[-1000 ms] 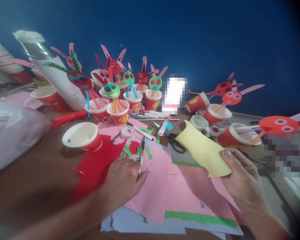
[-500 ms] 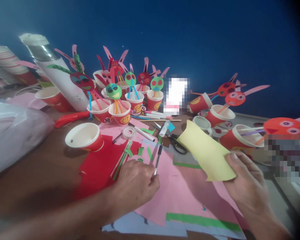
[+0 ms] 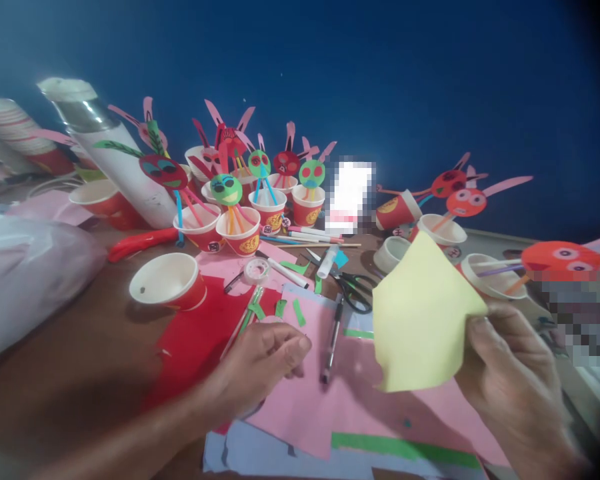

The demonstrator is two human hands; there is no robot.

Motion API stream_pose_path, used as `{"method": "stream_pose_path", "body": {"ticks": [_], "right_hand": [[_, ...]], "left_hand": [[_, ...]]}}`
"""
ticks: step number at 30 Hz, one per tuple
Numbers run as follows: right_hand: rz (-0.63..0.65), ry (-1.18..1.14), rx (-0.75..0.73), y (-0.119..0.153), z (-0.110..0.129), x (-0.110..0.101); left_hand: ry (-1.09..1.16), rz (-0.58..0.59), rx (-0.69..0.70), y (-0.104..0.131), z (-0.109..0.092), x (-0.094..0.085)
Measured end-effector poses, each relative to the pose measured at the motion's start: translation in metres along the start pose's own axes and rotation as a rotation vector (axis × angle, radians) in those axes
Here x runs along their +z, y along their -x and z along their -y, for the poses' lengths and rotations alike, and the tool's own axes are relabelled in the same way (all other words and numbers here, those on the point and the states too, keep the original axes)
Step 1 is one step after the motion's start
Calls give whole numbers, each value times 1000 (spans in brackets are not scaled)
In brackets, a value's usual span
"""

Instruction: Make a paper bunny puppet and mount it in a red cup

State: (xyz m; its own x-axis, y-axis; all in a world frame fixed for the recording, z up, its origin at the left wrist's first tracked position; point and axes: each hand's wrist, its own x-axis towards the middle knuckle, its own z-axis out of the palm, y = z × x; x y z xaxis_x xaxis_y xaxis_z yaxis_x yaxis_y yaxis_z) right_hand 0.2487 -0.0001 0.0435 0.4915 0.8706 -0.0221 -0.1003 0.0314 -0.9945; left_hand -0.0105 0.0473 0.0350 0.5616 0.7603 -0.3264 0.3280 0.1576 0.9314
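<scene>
My right hand (image 3: 515, 380) pinches the right edge of a piece of yellow paper (image 3: 420, 320), held up above the pink paper sheets (image 3: 300, 400). The yellow piece has a notch at its lower left corner. My left hand (image 3: 275, 353) is curled, thumb against the index finger, with nothing visible in it. It hovers over the pink sheet, partly covering a pale pink disc. A black pen (image 3: 333, 340) lies between my two hands on the pink paper. Small green paper strips (image 3: 299, 312) and straws (image 3: 247, 313) lie just beyond my left hand.
Red paper cups (image 3: 239, 233) with paper-faced straw figures (image 3: 226, 189) stand along the back and right. An overturned cup (image 3: 165, 281), a plastic bag (image 3: 35, 280) and a thermos (image 3: 115, 153) are at left. Scissors (image 3: 355, 291), tape (image 3: 257, 270) and markers (image 3: 315, 233) lie mid-table.
My left hand has let go of the pen, which now lies on the pink paper. My right hand has turned the yellow paper more upright and face-on.
</scene>
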Motion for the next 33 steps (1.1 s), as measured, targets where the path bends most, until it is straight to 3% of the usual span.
{"method": "stream_pose_path", "body": {"ticks": [3,5,7,9,12,14,25,28,33], "right_hand": [[163,-154,-32,1,9,22],[306,-171,-4,-1,6,37],[413,-131,54,-4,-2,49],[472,-39,113,-7,-11,56],[457,101,156,-11,-20,60],[426,140,166,-13,-23,61],[512,95,235,-20,-22,65],[493,162,267,-18,-21,68],[472,335,175,-18,-16,67]], "left_hand": [[448,188,-93,0,3,4],[657,243,-102,-2,4,7],[825,237,-97,-4,3,7],[919,158,-78,-7,1,4],[951,-24,-63,-13,2,-3],[938,-65,-81,-16,4,-6],[851,-84,-61,-18,9,-5],[841,-73,-60,-18,10,-4],[818,-47,-45,-19,10,-6]]}}
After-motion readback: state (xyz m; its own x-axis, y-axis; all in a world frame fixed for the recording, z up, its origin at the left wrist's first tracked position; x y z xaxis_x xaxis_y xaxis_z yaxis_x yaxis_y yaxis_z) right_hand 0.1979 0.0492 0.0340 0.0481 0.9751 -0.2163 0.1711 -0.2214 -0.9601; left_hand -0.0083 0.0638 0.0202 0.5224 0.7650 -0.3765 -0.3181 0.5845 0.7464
